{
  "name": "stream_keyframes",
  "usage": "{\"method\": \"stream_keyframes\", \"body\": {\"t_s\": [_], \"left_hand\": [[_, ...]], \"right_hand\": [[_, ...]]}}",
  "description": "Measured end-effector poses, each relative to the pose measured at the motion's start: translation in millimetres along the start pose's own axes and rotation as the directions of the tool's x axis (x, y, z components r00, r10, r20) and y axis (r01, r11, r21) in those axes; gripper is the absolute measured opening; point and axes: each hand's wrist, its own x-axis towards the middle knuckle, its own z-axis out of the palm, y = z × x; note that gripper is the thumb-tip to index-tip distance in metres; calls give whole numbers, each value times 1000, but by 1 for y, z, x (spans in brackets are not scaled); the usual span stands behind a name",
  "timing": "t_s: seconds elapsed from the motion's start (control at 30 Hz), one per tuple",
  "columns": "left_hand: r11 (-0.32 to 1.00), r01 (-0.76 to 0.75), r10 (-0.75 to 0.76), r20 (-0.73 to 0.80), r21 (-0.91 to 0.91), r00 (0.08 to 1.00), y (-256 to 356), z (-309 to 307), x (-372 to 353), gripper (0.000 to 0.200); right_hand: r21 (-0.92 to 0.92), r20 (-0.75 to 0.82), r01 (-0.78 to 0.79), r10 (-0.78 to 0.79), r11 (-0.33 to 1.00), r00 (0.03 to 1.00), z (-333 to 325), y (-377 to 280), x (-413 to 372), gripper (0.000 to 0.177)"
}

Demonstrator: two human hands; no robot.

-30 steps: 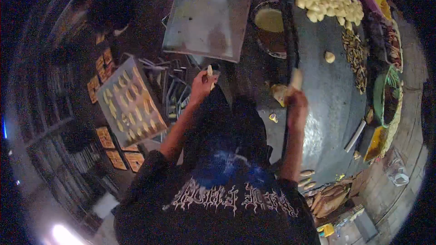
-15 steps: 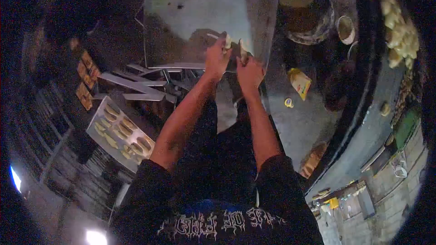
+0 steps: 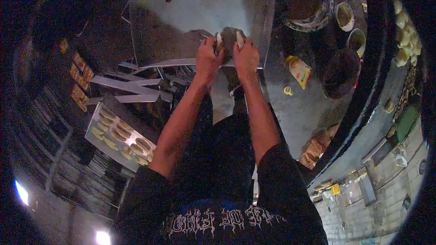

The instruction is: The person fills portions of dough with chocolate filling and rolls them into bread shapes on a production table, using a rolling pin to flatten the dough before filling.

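My left hand (image 3: 209,59) is closed round a pale, elongated piece of dough (image 3: 219,39), its tip showing above the fingers. Beside it, a little apart, my right hand (image 3: 247,59) grips a similar pale piece (image 3: 239,39). Both hands are over the near edge of a grey work table (image 3: 195,4), and both pieces point away from me. Between the hands there is a dark patch of shadow on the surface. The fingers hide the lower part of each piece.
To my left, a tray (image 3: 131,137) carries several elongated pieces, near metal bars (image 3: 131,97). At right are a large round basin (image 3: 313,22), a bucket (image 3: 345,17), a yellow-and-white packet (image 3: 299,70) and a small tub (image 3: 288,90). Pale lumps (image 3: 406,36) lie farther right.
Both hands have shifted slightly left in view and drawn more level with each other, still holding the pale pieces. The surroundings have moved a little as my head turned.
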Motion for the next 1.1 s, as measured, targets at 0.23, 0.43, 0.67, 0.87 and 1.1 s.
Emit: {"method": "stream_keyframes", "body": {"t_s": [0.23,0.43,0.67,0.87,1.1], "left_hand": [[991,-12,14,-14,132,1000,0,3,-5,42],[970,-116,116,13,214,993,-5,1,-3,49],[699,-390,424,91,599,901,30,-17,-29,53],[830,-538,540,28,148,841,190,-35,-107,19],[742,-589,670,352,-319,653,416,33,-281,26]], "right_hand": [[82,-54,-70,75,994,996,-5,11,-13,45],[-53,152,-159,165,986,974,-30,13,-14,45],[382,-282,155,-45,911,958,-95,57,-98,29],[338,-666,546,-215,767,714,-228,144,-256,29],[254,-772,-59,239,965,590,-371,313,-466,11]]}}
